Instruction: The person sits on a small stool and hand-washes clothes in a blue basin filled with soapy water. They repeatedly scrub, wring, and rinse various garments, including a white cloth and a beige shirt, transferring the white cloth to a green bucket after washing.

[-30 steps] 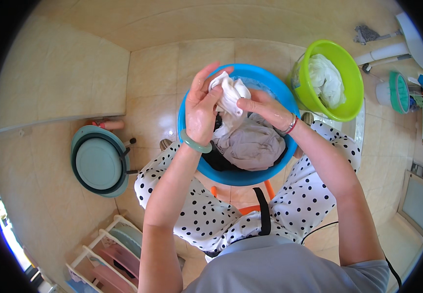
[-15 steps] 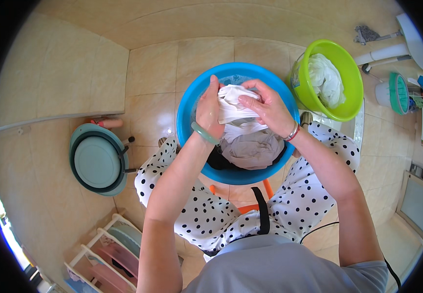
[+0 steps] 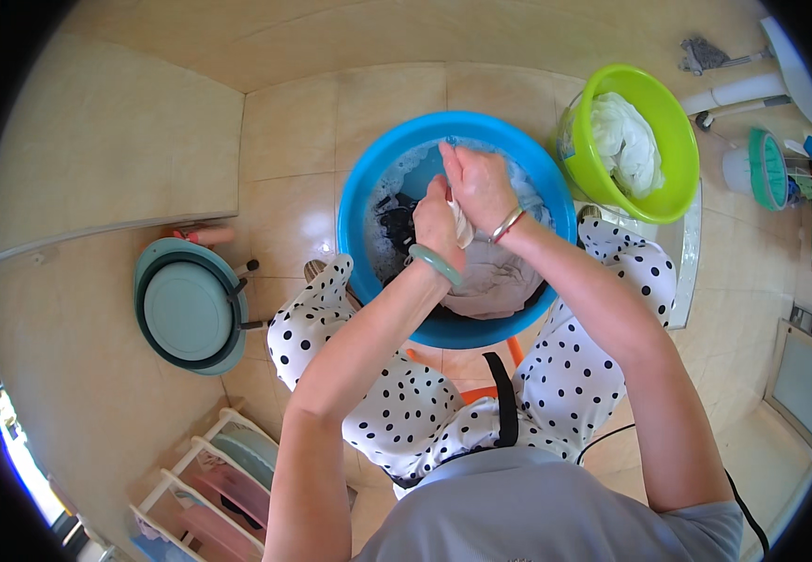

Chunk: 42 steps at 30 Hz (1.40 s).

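Over the blue basin (image 3: 354,201), my left hand (image 3: 435,223) and my right hand (image 3: 481,187) are closed close together on a white cloth (image 3: 463,228). Only a little of it shows, bunched between them. My left wrist wears a green bangle; on my right are a silver bangle and a red string. Below my hands, a pale greyish-pink garment (image 3: 500,279) lies in the near part of the basin. A dark garment (image 3: 397,227) shows at the left in sudsy water. Some whitish cloth (image 3: 530,195) lies at the basin's right side.
A lime-green bucket (image 3: 676,140) holding white cloth (image 3: 627,140) stands at the far right. Folded blue-green basins (image 3: 189,309) hang on the left wall, with a white rack (image 3: 202,445) below. My knees in dotted trousers flank the blue basin.
The white cloth, spread between my hands before, is now bunched up in them. My right hand has moved left and turned, my left slightly lower. More suds and the dark garment show.
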Available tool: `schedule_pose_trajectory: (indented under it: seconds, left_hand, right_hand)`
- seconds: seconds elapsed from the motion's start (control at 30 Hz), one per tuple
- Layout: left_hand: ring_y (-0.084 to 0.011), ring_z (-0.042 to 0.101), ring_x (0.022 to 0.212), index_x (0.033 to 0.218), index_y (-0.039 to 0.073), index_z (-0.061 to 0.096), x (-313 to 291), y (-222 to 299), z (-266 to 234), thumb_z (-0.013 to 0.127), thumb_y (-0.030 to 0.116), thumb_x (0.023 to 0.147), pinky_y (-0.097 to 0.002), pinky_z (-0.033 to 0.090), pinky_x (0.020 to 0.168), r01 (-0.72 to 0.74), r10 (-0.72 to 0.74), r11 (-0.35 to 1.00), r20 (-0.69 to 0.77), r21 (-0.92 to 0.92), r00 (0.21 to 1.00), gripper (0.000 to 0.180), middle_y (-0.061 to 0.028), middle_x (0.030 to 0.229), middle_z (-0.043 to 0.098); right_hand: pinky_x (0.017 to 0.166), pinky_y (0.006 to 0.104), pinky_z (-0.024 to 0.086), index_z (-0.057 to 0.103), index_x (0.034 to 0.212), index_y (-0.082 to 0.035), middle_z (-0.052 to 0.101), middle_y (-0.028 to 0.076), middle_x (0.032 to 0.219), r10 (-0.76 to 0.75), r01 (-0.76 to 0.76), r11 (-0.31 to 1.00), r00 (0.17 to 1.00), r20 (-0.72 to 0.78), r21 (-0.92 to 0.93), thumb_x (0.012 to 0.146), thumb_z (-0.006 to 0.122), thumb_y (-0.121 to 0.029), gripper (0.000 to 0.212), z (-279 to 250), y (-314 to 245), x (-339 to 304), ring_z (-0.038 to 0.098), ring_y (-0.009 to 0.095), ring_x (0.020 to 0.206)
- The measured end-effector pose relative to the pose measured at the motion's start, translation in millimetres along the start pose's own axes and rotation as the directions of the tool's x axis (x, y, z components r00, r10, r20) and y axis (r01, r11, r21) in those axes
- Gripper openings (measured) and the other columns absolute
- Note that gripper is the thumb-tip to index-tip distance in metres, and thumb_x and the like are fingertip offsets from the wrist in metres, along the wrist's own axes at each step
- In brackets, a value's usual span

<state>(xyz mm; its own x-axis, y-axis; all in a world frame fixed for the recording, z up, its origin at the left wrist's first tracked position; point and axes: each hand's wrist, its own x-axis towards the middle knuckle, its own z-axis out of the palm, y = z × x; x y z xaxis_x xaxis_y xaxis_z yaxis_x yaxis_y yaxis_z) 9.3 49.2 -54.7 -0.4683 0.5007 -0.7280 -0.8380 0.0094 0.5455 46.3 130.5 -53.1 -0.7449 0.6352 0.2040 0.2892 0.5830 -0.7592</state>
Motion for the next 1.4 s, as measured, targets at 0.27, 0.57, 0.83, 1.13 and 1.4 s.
schedule_pose_trajectory:
  seconds: [0.27,0.57,0.83,1.13,1.4]
  left_hand:
    - [-0.0152,0.059,0.076,0.082,0.014,0.055,-6,9,7,0.044,0.027,0.093,-0.0309,0.047,0.068,0.038,-0.044,0.993,-0.048,-0.115,0.998,0.020,-0.0026,0.080,0.058]
    - [-0.0158,0.057,0.079,0.080,0.014,0.053,46,6,-70,0.042,0.030,0.094,-0.0305,0.047,0.067,0.077,-0.018,0.980,0.305,-0.184,0.952,0.024,-0.0013,0.080,0.059]
    - [-0.0131,0.051,0.064,0.073,0.014,0.051,-6,4,6,0.044,0.028,0.092,-0.0297,0.041,0.056,0.133,-0.126,0.990,-0.125,0.055,0.984,0.025,-0.0002,0.071,0.054]
    - [-0.0188,0.061,0.085,0.090,0.011,0.053,-7,-2,2,0.046,0.026,0.094,-0.0336,0.050,0.072,0.119,-0.116,0.991,-0.062,0.063,0.991,0.017,-0.0033,0.091,0.061]
    - [-0.0187,0.058,0.073,0.084,0.009,0.047,15,47,-25,0.042,0.031,0.095,-0.0358,0.049,0.067,0.148,-0.117,0.961,0.139,-0.235,0.983,0.025,-0.0040,0.075,0.052]
  right_hand:
    - [0.050,0.0422,0.048,0.053,0.073,-0.004,0.059,0.018,0.067,-0.174,0.174,0.984,0.985,-0.009,0.044,0.090,0.052,-0.020,0.024,2,0,-22,0.058,0.035,0.058]
    - [0.051,0.0433,0.047,0.052,0.095,-0.002,0.060,0.019,0.075,-0.261,0.254,0.963,0.963,0.072,0.095,0.091,0.048,-0.017,0.016,1,-59,-42,0.059,0.036,0.061]
    - [0.051,0.0432,0.046,0.053,0.084,-0.002,0.060,0.019,0.076,-0.062,0.062,0.998,0.997,0.044,0.003,0.091,0.048,-0.018,0.017,4,17,-22,0.058,0.036,0.060]
    - [0.054,0.0388,0.047,0.058,0.073,-0.004,0.058,0.015,0.065,0.026,-0.020,0.992,0.998,0.053,-0.124,0.093,0.050,-0.028,0.032,5,38,-7,0.059,0.030,0.059]
    - [0.061,0.0336,0.047,0.059,0.087,-0.003,0.058,0.011,0.071,-0.090,0.073,0.899,0.996,0.018,0.433,0.090,0.057,-0.023,0.021,-18,-21,-20,0.058,0.023,0.061]
